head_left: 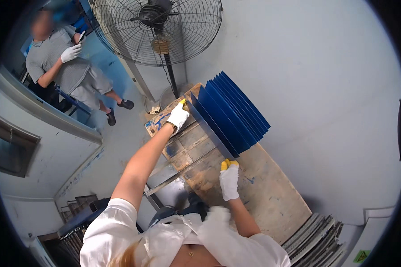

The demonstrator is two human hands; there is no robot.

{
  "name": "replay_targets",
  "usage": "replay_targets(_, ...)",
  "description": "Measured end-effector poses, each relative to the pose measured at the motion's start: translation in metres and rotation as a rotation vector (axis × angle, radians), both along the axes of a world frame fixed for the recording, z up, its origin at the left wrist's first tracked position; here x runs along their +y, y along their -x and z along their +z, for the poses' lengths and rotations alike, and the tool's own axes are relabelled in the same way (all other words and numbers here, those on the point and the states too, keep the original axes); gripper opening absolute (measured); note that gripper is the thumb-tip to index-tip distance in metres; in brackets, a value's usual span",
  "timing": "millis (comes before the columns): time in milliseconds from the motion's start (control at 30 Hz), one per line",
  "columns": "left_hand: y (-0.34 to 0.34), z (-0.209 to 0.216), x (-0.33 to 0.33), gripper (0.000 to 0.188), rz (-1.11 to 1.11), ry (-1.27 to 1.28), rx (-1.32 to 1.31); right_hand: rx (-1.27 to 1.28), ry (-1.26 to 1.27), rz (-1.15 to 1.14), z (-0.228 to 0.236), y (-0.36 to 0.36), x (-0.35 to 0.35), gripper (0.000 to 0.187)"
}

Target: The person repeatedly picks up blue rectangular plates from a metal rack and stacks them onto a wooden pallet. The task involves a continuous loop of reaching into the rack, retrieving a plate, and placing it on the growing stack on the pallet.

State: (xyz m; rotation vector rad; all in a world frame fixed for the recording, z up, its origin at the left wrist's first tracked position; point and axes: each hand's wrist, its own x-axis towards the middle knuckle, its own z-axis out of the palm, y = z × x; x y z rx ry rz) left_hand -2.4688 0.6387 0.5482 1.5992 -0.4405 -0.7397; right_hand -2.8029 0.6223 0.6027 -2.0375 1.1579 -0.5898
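A row of flat blue panels (pixel 234 113) stands on edge, close together, on the worn wooden table. The nearest blue panel (pixel 208 127) leans a little apart from the others and looks greyer on its near face. At its far left end is my left hand (pixel 178 116), in a white glove with yellow fingertips, its fingers closed on the panel's edge. My right hand (pixel 229 180), gloved the same way, has its fingers curled at the near end of that same panel. The glove hides part of each grip.
The paint-stained table (pixel 272 187) has a metal-framed section on its left. Behind it stands a large fan (pixel 158 31). A person (pixel 67 62) in grey with a white glove holds a phone-like object at the far left. Stacked metal racks (pixel 314 240) sit at the lower right.
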Motion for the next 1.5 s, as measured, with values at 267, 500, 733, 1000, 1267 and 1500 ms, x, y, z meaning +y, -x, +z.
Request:
replay_targets(267, 0.042, 0.056, -0.035, 0.062, -0.117, -0.445, -0.440, -0.237, -0.484, -0.160, -0.017, 0.009, -0.041, 0.028)
replay_targets(500, 0.120, 0.014, 0.132, 0.043, 0.129, -0.054, -0.419, -0.343, -0.778, -0.185, -0.023, 0.042, -0.023, 0.017)
replay_targets(733, 0.310, -0.037, 0.385, 0.044, 0.553, -0.264, 0.226, -0.110, -1.235, 0.362, -0.064, 0.046, 0.045, 0.022)
replay_targets(1000, 0.453, -0.012, 0.462, 0.038, 1.023, 0.131, 0.416, 0.158, -0.788, 1.044, 0.011, -0.055, 0.223, 0.023)
replay_targets(1267, 0.627, -0.003, 0.563, 0.034, 1.392, 0.157, 0.310, -0.270, -0.592, 1.959, 0.022, 0.027, 0.452, 0.022)
replay_targets(1500, 0.750, 0.011, 0.618, 0.032, 1.732, 0.142, 0.358, 0.210, -0.315, 2.521, 0.059, 0.182, 0.621, 0.029)
